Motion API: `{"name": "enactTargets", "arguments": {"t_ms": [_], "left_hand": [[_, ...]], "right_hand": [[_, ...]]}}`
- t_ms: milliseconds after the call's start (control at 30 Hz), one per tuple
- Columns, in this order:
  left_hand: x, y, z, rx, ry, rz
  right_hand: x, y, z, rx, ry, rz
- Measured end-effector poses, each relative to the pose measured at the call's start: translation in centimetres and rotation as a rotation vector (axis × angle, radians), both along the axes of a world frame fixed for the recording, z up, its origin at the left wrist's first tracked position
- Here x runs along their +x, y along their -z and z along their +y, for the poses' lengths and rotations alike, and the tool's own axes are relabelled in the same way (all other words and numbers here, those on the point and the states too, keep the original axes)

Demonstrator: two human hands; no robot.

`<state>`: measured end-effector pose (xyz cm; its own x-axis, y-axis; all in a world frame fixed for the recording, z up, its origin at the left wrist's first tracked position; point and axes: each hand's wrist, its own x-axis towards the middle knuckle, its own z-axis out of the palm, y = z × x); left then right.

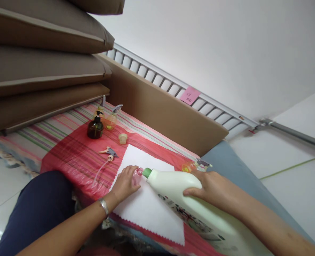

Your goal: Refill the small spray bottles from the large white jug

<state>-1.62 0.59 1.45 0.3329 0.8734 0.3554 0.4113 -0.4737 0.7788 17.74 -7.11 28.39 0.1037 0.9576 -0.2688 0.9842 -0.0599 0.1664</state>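
Not much to read here tbh. There's a pink sticky note [190, 96] stuck on the white rail [157, 76] by the wall with a few handwritten marks on it, looks like digits on top and something underneath, but way too small to make out. The big white bottle [189, 202] has a printed label [192, 220] with a floral-ish pattern, any wording on it is illegible.

A brown pump bottle [95, 127], cap [122, 138] and loose sprayer [108, 152] lay apart on the red cloth [72, 156].
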Motion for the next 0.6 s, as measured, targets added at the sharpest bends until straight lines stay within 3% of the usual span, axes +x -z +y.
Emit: {"name": "enactTargets", "arguments": {"t_ms": [600], "left_hand": [[0.02, 0.11, 0.05, 0.034, -0.002, -0.018]], "right_hand": [[-0.11, -0.08, -0.08, -0.011, 0.008, -0.014]]}}
